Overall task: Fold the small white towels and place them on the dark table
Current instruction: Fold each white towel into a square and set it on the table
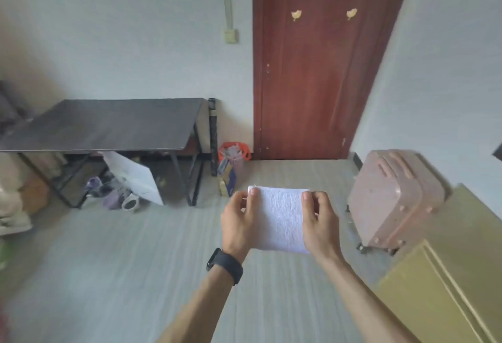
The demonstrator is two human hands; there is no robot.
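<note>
Presently, item by item.

Left hand: lower centre of the frame. The thumb lies over the upper left corner of the towel and the other fingers curl behind the cloth. A black wristband sits on that wrist.

Right hand: just right of the left hand. Its thumb is on the upper right corner, with the fingers likewise behind. Both hands pinch the cloth; neither is free.

Small white towel: held in the air between the two hands and touching both. It hangs flat as a neat rectangle, with its lower edge about level with the wrists. Whether it is a single layer or already doubled cannot be told for certain, though the thickened upper left corner suggests at least one fold.

Step in hand, by judgement: folding this one towel, which is not yet placed.

Dark table: middle left of the frame, well apart from the hands and towel, across a stretch of grey floor.

Next move, by judgement: bring the held corners together to halve the cloth with its edges matched. Then carry it left and up-frame to the table top and lay it flat.

Surroundings: a pink suitcase stands at right, near the right hand but apart from it. A yellow cabinet is at lower right and a red-brown door at upper centre-right.
</note>
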